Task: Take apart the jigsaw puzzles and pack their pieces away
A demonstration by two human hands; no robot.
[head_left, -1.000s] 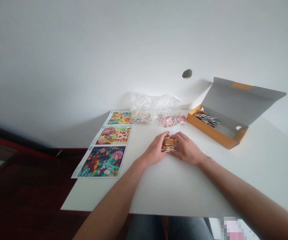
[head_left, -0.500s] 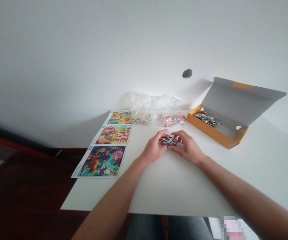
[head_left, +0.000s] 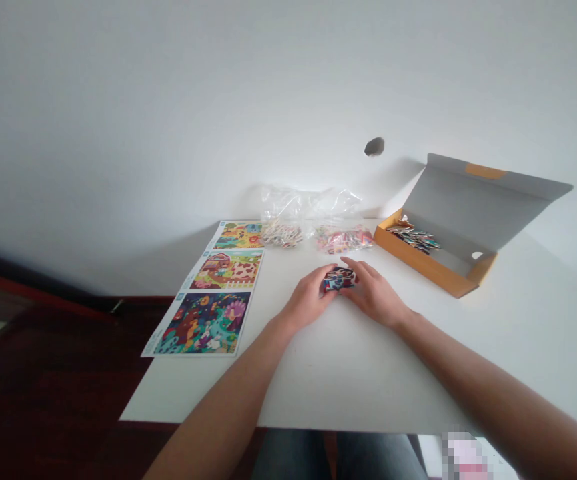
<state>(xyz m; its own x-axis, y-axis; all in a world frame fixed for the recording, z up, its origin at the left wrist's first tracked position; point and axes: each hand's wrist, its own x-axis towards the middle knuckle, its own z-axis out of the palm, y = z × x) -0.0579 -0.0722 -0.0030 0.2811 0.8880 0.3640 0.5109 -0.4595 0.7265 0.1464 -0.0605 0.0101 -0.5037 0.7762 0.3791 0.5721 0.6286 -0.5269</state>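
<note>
A small heap of dark, many-coloured puzzle pieces (head_left: 339, 279) lies between my two hands at the middle of the white table (head_left: 348, 373). My left hand (head_left: 309, 297) curls round the heap's left side, thumb near the front and fingers behind. On the other side my right hand (head_left: 375, 293) cups the pieces in the same way, its index finger reaching over the back edge. Both hands press the pile from the sides. Parts of the lower pieces are hidden by the fingers.
Left of my hands lies a sheet with three printed pictures (head_left: 203, 323). Behind are a clear bag of pale pieces (head_left: 282, 233) and one of pink pieces (head_left: 344, 239). An open orange box (head_left: 418, 265) on the right holds more pieces. A wall rises behind the table.
The pieces between my hands have shifted, showing more of their coloured faces. The fingers of my right hand have moved slightly left and closer over the heap.
</note>
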